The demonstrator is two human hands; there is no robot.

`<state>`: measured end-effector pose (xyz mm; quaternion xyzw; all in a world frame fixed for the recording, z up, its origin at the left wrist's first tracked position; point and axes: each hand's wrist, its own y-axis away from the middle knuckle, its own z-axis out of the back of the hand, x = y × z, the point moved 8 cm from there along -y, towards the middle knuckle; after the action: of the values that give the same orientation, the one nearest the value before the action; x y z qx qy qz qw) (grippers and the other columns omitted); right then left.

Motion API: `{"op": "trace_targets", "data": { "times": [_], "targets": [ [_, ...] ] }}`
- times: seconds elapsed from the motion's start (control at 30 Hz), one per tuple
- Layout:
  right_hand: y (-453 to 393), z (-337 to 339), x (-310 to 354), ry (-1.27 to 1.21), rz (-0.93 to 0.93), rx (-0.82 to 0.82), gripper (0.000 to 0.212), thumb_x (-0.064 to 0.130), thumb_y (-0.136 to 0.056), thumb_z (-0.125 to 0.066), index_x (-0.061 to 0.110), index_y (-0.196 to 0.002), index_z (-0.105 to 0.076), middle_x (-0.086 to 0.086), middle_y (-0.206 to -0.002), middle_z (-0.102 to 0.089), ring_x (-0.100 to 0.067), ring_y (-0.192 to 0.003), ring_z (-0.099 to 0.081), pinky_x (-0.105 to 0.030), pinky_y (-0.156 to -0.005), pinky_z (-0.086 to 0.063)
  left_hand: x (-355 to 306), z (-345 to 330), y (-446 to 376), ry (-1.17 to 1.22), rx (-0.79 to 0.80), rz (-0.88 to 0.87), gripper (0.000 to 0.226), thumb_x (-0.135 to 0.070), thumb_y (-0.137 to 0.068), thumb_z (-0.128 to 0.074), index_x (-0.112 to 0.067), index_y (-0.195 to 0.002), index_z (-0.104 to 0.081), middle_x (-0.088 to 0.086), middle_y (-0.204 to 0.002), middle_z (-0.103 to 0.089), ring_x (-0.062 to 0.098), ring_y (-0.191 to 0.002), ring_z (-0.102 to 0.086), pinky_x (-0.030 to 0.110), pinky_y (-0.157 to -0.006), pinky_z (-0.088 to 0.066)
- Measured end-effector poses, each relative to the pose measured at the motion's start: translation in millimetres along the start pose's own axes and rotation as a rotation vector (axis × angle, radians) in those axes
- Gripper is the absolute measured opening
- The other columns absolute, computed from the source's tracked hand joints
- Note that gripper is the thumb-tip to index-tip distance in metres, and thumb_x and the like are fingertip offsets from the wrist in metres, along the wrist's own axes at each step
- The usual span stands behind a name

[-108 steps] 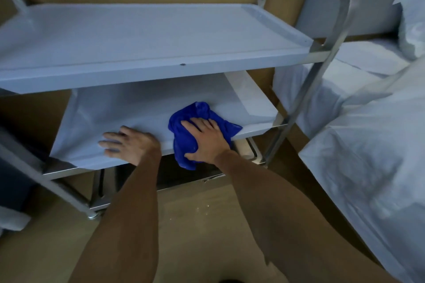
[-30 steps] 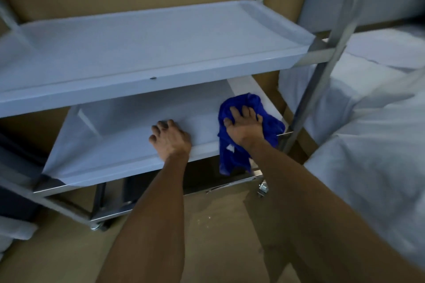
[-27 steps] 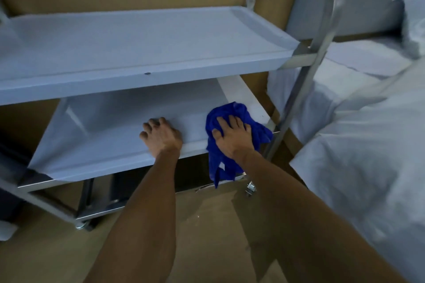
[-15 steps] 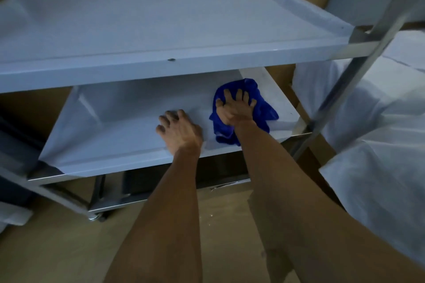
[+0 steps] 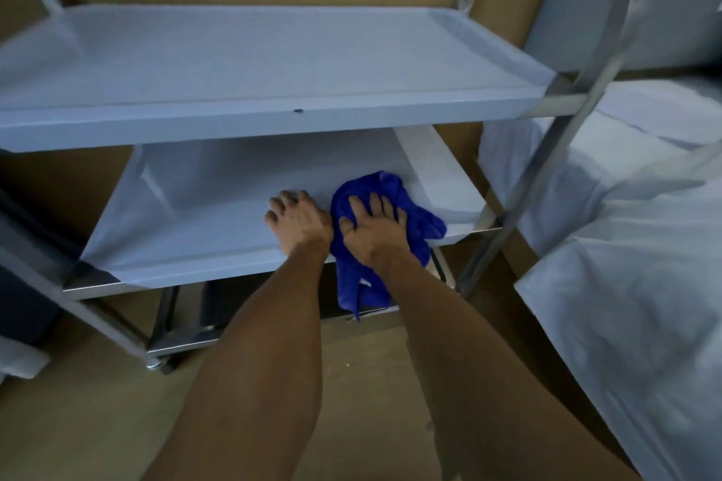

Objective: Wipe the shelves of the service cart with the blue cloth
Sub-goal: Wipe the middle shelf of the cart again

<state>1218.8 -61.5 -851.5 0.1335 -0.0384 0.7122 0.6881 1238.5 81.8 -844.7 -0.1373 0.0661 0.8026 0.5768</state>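
The service cart has a pale top shelf [image 5: 234, 62] and a pale middle shelf [image 5: 203, 219] on a steel frame. A crumpled blue cloth [image 5: 418, 223] lies on the front right part of the middle shelf, one end hanging over the front edge. My right hand [image 5: 371, 230] presses flat on the cloth, fingers spread. My left hand [image 5: 299, 221] rests on the shelf right beside it, fingers bent against the surface, holding nothing.
The cart's steel handle loop [image 5: 609, 62] and right upright rise at the right. A bed with white sheets [image 5: 633, 266] stands close to the right. A lower steel shelf [image 5: 183, 340] and a caster [image 5: 156, 363] sit near the tan floor. Dark furniture stands at the left.
My right hand has drawn the cloth back toward the shelf's front edge, so part of it now hangs over. My left hand stays on the shelf, now almost touching the right.
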Motion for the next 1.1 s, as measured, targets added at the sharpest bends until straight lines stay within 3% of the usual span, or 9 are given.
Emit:
{"op": "trace_targets", "data": {
  "times": [0.17, 0.23, 0.3, 0.37, 0.83, 1.1],
  "targets": [
    [20, 3, 10, 0.030, -0.022, 0.050, 0.059, 0.050, -0.102, -0.018, 0.029, -0.157, -0.006, -0.010, -0.165, -0.004, -0.032, -0.151, -0.002, -0.057, -0.120, -0.001, 31, 38, -6, 0.002, 0.032, -0.063, 0.030, -0.027, -0.095, -0.044, -0.011, -0.110, -0.065, 0.014, -0.113, -0.063, 0.031, -0.114, -0.052, 0.042, -0.103, -0.035],
    [20, 0, 17, 0.044, -0.047, 0.041, 0.059, 0.049, -0.102, -0.018, 0.029, -0.157, -0.006, -0.010, -0.165, -0.004, -0.034, -0.151, -0.002, -0.059, -0.119, -0.001, 74, 47, -14, -0.095, 0.031, 0.004, 0.036, -0.028, -0.096, -0.043, -0.012, -0.124, -0.060, 0.019, -0.133, -0.052, 0.034, -0.129, -0.041, 0.045, -0.110, -0.029],
    [12, -2, 24, 0.056, -0.061, 0.015, 0.059, 0.049, -0.102, -0.018, 0.030, -0.157, -0.007, -0.010, -0.165, -0.004, -0.034, -0.151, -0.002, -0.059, -0.119, -0.002, 115, 44, -19, -0.136, 0.024, 0.091, 0.043, -0.030, -0.098, -0.038, -0.018, -0.138, -0.047, 0.023, -0.153, -0.028, 0.041, -0.143, -0.020, 0.051, -0.114, -0.020],
    [-4, -3, 30, 0.056, -0.050, 0.002, 0.058, 0.049, -0.102, -0.018, 0.031, -0.156, -0.009, -0.009, -0.165, -0.005, -0.033, -0.151, -0.001, -0.059, -0.119, -0.003, 132, 37, -21, -0.115, -0.002, 0.121, 0.041, -0.031, -0.098, -0.032, -0.024, -0.137, -0.045, 0.027, -0.156, -0.018, 0.046, -0.144, -0.012, 0.054, -0.111, -0.019],
    [-130, -12, 119, 0.012, -0.008, -0.088, 0.054, 0.046, -0.098, -0.028, 0.028, -0.149, -0.028, -0.015, -0.157, -0.025, -0.038, -0.142, -0.020, -0.061, -0.112, -0.011, 130, 27, -30, -0.108, -0.069, 0.106, 0.042, -0.037, -0.098, -0.030, -0.023, -0.137, -0.040, 0.026, -0.158, -0.016, 0.045, -0.145, -0.013, 0.054, -0.112, -0.025],
    [-60, -23, 136, -0.014, 0.003, -0.068, 0.054, 0.044, -0.099, -0.025, 0.028, -0.151, -0.022, -0.015, -0.161, -0.016, -0.036, -0.147, -0.011, -0.058, -0.116, -0.006, 129, 34, -21, -0.102, -0.008, 0.125, 0.045, -0.038, -0.097, -0.036, -0.020, -0.137, -0.043, 0.027, -0.158, -0.015, 0.045, -0.145, -0.012, 0.054, -0.113, -0.024]
  ]
}}
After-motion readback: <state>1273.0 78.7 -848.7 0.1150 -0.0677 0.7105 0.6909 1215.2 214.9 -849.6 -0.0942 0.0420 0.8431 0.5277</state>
